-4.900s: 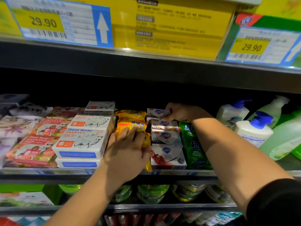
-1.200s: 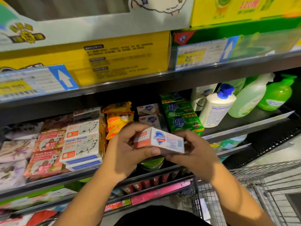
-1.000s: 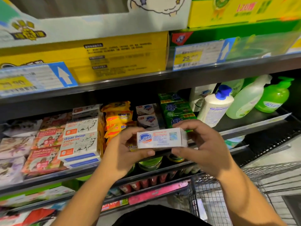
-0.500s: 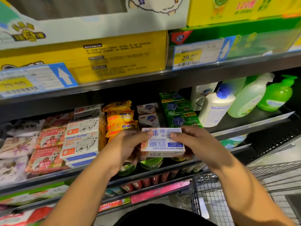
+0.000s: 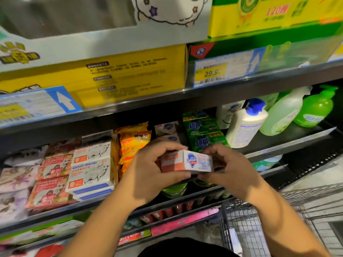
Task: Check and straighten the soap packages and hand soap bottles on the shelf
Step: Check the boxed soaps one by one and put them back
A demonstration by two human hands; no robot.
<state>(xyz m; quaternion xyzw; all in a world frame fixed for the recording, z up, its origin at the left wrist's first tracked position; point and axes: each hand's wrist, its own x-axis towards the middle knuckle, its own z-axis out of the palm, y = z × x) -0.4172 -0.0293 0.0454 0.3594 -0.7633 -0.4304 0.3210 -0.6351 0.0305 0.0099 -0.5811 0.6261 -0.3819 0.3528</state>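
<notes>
Two hands: your left hand (image 5: 148, 175) and right hand (image 5: 233, 173) both clamp the small white-and-red cardboard soap box (image 5: 187, 163), one at each end, fingers curled over the top and thumbs underneath.
Box position: in the air just in front of the dark metal shelf (image 5: 297, 140), touching nothing on it; a logo corner points towards you.
Home slot (judged): the row of matching white soap boxes (image 5: 167, 127), between the yellow-orange plastic soap packets (image 5: 133, 140) and the green wrapped soap bars (image 5: 202, 130).
Step in hand: inspection of the box; the return to the shelf is not yet made.
Grip: hold by the ends only, so the printed faces stay readable and the card does not crush.
Check: look at corners and flaps for dents or lifted glue.
Placement: turn the logo face to match the row, then slide the box in flat and square, front edge level with its neighbours.
Watch: the white plastic pump bottle with a blue cap (image 5: 245, 125) stands near on the right and looks top-heavy; bring your right wrist in low and clear of it.
</notes>
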